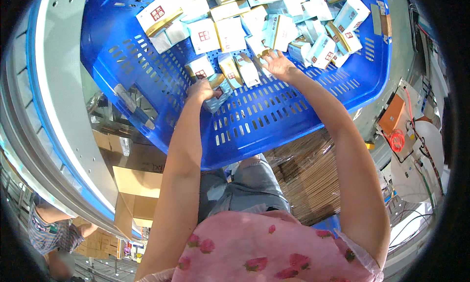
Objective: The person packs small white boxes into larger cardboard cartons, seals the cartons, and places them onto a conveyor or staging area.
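A large blue plastic basket [257, 142] with slotted walls is in front of me. Heaped inside are many small white, light-blue and gold packs [230, 34], apparently tissue packs, each bearing red printing. My left hand [201, 90] grips a light-blue and gold pack [219, 93] near the basket's close wall. Just beyond it lies another white pack [200, 66]. My right hand [281, 66] reaches over the near wall, its fingertips at the packs in the middle. Whether those fingers hold one is unclear. Two narrow packs [247, 69] lean between my hands.
A conveyor-like frame [69, 98] curves along the left. Below it is an open cardboard box [141, 201]. Flattened cardboard [308, 175] is stacked under the basket at right. Equipment with an orange coiled hose [397, 140] stands right. Another person [55, 230] is at lower left.
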A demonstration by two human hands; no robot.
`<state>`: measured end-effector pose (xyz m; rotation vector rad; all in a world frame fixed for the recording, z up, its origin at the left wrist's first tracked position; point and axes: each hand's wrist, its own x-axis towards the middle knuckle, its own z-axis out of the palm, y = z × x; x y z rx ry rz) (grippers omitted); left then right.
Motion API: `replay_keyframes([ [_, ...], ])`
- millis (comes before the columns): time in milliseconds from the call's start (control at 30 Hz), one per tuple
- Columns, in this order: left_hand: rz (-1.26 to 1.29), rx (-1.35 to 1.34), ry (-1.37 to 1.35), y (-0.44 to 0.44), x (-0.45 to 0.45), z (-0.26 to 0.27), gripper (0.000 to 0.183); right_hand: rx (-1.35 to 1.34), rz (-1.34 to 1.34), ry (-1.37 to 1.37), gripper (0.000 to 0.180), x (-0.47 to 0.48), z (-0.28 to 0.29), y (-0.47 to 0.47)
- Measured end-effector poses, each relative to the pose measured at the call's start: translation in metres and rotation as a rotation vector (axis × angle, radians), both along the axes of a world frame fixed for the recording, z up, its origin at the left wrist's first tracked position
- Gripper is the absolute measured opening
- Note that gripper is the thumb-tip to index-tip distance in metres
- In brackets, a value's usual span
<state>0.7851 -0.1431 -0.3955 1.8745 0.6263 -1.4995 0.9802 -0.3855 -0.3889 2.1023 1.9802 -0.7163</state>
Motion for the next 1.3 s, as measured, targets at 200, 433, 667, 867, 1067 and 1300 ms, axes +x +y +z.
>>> replay_keyframes([
  [200,0.587,0.561,-0.228,-0.047,0.012,0.033,0.063,-0.311,-0.407,0.381,0.026,0.021,0.025,0.042],
  [433,0.716,0.370,-0.175,-0.100,-0.018,-0.089,0.057,-0.533,-0.500,0.200,0.027,0.001,0.007,0.105],
  [667,0.648,0.694,-0.282,-0.034,0.000,0.005,0.065,-0.327,-0.619,0.145,0.033,-0.015,0.013,0.106],
  [867,0.657,0.793,-0.394,-0.041,0.014,-0.033,0.098,-0.509,-0.026,-0.034,0.022,-0.059,0.059,0.117],
  [1067,0.862,0.637,-0.201,-0.024,0.016,-0.038,0.093,-0.834,-0.099,-0.064,0.026,-0.045,0.027,0.130],
  [1300,0.954,0.394,-0.242,-0.037,-0.026,-0.062,0.065,-0.623,-0.517,0.387,0.034,-0.016,0.010,0.105],
])
